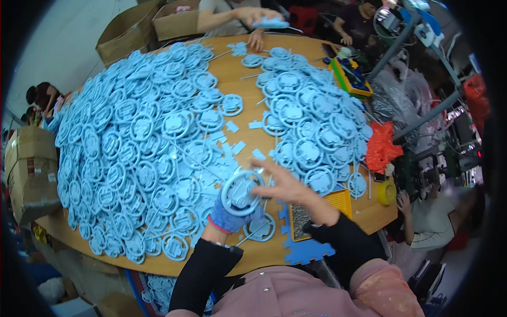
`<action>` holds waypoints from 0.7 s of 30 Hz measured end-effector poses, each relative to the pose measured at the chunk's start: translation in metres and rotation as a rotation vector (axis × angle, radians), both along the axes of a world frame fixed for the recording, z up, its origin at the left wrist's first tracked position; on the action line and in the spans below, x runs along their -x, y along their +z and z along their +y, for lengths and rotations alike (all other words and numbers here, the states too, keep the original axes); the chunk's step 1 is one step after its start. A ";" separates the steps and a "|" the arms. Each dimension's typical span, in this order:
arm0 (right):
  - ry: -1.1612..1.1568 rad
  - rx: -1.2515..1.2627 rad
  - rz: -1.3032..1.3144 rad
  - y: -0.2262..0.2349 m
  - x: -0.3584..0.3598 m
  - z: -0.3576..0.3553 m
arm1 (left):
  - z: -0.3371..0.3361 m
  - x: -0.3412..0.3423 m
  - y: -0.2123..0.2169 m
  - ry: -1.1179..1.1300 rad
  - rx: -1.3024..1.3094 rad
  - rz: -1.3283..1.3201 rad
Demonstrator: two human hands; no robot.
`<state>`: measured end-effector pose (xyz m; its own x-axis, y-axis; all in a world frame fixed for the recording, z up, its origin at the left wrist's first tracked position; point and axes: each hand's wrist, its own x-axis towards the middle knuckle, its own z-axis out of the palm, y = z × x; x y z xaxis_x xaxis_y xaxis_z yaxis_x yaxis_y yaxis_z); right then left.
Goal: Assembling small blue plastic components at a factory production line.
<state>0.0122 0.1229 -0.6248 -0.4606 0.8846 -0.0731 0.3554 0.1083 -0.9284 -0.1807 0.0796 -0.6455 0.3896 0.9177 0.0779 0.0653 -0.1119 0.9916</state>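
Observation:
My left hand (224, 217), in a blue glove with a red cuff edge, holds up a light-blue plastic ring-shaped part (240, 193) with a moulded plate across its middle. The part hides most of the left fingers. Bare and with its fingers apart, my right hand (283, 185) is at the right side of that part; a fingertip overlaps the rim, and I cannot tell if it touches. Below my hands another ring part (259, 227) lies on the wooden table (240, 141). Small flat light-blue pieces (238, 147) are scattered just beyond.
A large heap of ring parts (141, 127) covers the left; a smaller heap (307, 121) is on the right. A yellow tray (340, 202) of small metal pieces sits on a blue foam mat (305, 251). Across the table, a person's hand (257, 16) holds a light-blue part.

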 end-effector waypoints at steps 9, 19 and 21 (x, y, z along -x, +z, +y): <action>-0.125 0.090 0.397 -0.055 -0.017 -0.006 | 0.013 -0.018 -0.017 0.132 0.777 -0.758; -0.413 0.654 1.196 -0.039 -0.025 -0.003 | 0.064 -0.061 -0.024 0.317 0.558 -0.870; -0.544 0.442 0.860 -0.049 -0.044 0.003 | 0.069 -0.091 -0.038 0.364 0.484 -0.582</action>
